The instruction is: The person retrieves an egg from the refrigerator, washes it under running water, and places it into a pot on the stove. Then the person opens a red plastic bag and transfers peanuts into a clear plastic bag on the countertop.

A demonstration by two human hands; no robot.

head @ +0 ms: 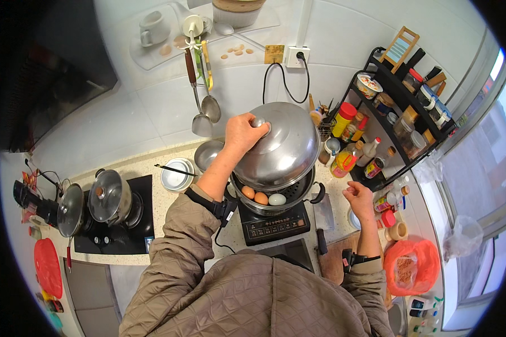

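Note:
My left hand grips the round knob of a domed metal lid, tilted above a steamer pot. The lid covers the rear of the pot's opening. Two brown eggs and a pale egg show at the front of the perforated steamer tray. The pot stands on a black induction cooker. My right hand is raised over the counter to the right of the pot, its fingers curled, with no held object visible. A cleaver lies between the pot and this hand.
A gas hob with a lidded pot and a lidded pan is at left. Stacked bowls stand behind my left arm. Seasoning bottles, a black rack, a cutting board and a red plastic bag are at right.

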